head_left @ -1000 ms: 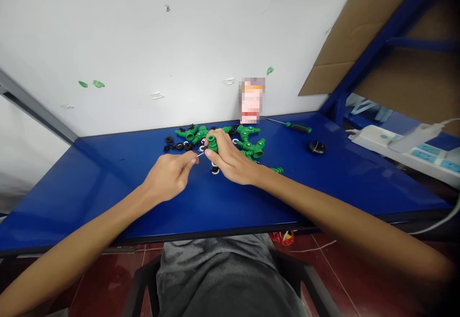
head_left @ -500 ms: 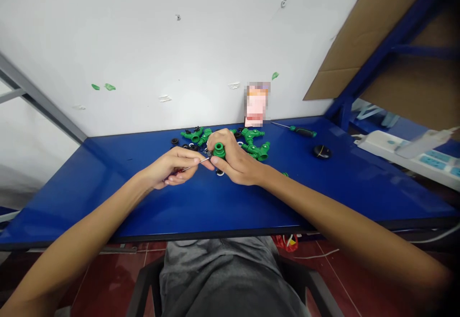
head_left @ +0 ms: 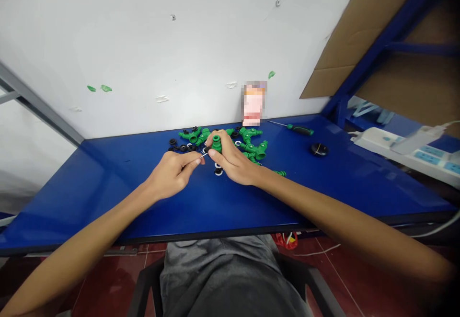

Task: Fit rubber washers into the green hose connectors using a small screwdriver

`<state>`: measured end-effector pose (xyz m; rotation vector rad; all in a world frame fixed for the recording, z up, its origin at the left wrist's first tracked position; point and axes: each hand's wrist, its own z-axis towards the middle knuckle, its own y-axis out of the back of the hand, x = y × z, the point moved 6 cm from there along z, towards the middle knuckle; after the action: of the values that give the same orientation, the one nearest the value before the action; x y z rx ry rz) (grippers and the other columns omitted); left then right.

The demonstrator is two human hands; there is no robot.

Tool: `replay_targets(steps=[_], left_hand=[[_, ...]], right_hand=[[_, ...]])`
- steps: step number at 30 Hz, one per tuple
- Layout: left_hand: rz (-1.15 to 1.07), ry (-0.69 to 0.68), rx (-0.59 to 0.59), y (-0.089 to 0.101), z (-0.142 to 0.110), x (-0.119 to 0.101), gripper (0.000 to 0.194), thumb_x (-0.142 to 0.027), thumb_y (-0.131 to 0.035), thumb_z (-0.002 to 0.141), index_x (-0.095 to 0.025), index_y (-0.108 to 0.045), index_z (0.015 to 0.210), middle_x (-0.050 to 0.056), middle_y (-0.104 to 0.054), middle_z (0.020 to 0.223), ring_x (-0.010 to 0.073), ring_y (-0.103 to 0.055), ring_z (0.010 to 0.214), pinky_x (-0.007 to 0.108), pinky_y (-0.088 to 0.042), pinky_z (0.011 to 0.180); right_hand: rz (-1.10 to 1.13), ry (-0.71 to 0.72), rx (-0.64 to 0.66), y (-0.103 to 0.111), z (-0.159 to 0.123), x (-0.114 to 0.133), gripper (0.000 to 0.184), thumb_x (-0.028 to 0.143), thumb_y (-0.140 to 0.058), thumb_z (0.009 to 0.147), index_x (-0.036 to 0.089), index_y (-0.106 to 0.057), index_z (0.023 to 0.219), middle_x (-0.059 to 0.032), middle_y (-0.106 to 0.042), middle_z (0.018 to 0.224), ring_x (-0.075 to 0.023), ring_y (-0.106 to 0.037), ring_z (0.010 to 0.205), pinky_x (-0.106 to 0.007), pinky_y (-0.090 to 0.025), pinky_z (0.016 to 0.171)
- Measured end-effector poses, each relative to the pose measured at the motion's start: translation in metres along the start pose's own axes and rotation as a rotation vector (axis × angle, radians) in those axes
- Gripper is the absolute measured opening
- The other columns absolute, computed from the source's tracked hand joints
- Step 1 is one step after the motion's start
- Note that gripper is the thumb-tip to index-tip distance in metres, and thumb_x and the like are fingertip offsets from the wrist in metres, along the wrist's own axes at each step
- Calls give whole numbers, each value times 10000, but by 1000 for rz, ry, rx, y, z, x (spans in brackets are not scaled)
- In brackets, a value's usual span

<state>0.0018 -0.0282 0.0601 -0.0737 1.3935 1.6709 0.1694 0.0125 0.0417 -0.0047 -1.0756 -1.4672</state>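
Toward the left of the rear edge of the blue tabletop, a scatter of black rubber washers lies well in from the left corner. The left hand hangs just above the tabletop, mid-way between the front and rear edges, with its fingers curled together and its fingertips pinching a thin steel pick, whose grip end is hidden in the hand. The shaft runs to the right, and its tip reaches the lower side of a green plastic fitting, held by the right hand. A small dark ring seems to sit there, though it is too small to be sure. The right fingers are clamped around the fitting's body, leaving its open green end upright above them. The two hands stand close, and that short reach looks like the steadiest way to work: the pick is held near its tip and the fitting is firmly gripped. Just below, a white-centred black washer lies on the tabletop. To the right, a heap of green Y-shaped fittings sits near the rear edge, followed by a green-handled screwdriver and a black disc. Past the right edge lies a white power strip.
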Motion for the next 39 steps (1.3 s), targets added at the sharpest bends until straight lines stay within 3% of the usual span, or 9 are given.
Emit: replay_targets(steps=[5, 9, 12, 15, 21, 25, 29, 34, 39], left_hand=[[194, -37, -45, 1, 9, 10, 334, -274, -462, 1075, -161, -769, 1009, -52, -474, 546, 114, -429, 475, 260, -331, 588], [103, 39, 43, 11, 16, 30, 385, -393, -474, 1098, -175, -787, 1046, -50, -517, 565, 117, -448, 490, 256, -343, 585], [-28, 119, -61, 20, 18, 44, 376, -443, -488, 1089, -177, -750, 1048, -37, -589, 625, 123, -500, 544, 246, -382, 601], [-144, 150, -165, 12, 19, 45, 294, -464, -626, 1021, -184, -712, 1027, -18, -647, 725, 125, -533, 610, 237, -410, 613], [-99, 132, -258, -18, 17, 29, 237, -418, -732, 976, -199, -670, 1044, -28, -723, 884, 55, -305, 494, 225, -300, 519], [-51, 61, -288, -22, 14, 27, 165, -351, -713, 982, -204, -656, 1031, -32, -739, 881, 56, -343, 492, 227, -324, 533], [-157, 112, -317, -24, 13, 39, 194, -359, -731, 965, -197, -666, 1050, -4, -736, 955, 40, -356, 481, 221, -322, 504], [-374, 172, -364, -25, 16, 53, 250, -400, -752, 926, -184, -701, 1040, 43, -701, 950, 138, -629, 763, 216, -470, 608], [-340, 192, -362, -20, 14, 52, 254, -416, -749, 939, -191, -698, 1044, 41, -692, 955, 154, -638, 798, 230, -476, 625]], right_hand=[[108, -169, -6, -3, 6, -10, 283, 545, -377, 1141, 265, -417, 1152, -103, -567, 1232, -275, -537, 1190, -509, -416, 1137], [298, -272, -107, 2, 11, -29, 345, 613, -453, 1102, 275, -495, 1155, -74, -606, 1200, -273, -566, 1197, -486, -443, 1152], [487, -333, -178, 7, 13, -40, 345, 622, -533, 1071, 284, -569, 1132, -57, -649, 1168, -270, -628, 1193, -462, -473, 1153], [587, -352, -202, 9, 13, -40, 354, 623, -584, 1053, 282, -608, 1148, -53, -679, 1152, -263, -665, 1174, -463, -484, 1156], [548, -352, -185, -3, 9, -34, 371, 638, -561, 1064, 288, -593, 1184, -64, -672, 1277, -272, -636, 1263, -491, -466, 1186], [497, -373, -162, -15, 4, -31, 386, 652, -513, 1080, 296, -559, 1223, -64, -659, 1279, -276, -623, 1269, -473, -513, 1138], [463, -393, -172, -16, 2, -27, 378, 630, -480, 1093, 292, -555, 1245, -82, -632, 1363, -286, -578, 1375, -512, -467, 1210], [505, -363, -115, -14, 2, -25, 424, 524, -585, 1058, 303, -565, 1419, -86, -598, 1547, -297, -521, 1503, -551, -367, 1312], [523, -298, -52, -14, 4, -28, 447, 453, -654, 1025, 310, -600, 1445, -84, -602, 1583, -311, -559, 1484, -552, -472, 1243]])
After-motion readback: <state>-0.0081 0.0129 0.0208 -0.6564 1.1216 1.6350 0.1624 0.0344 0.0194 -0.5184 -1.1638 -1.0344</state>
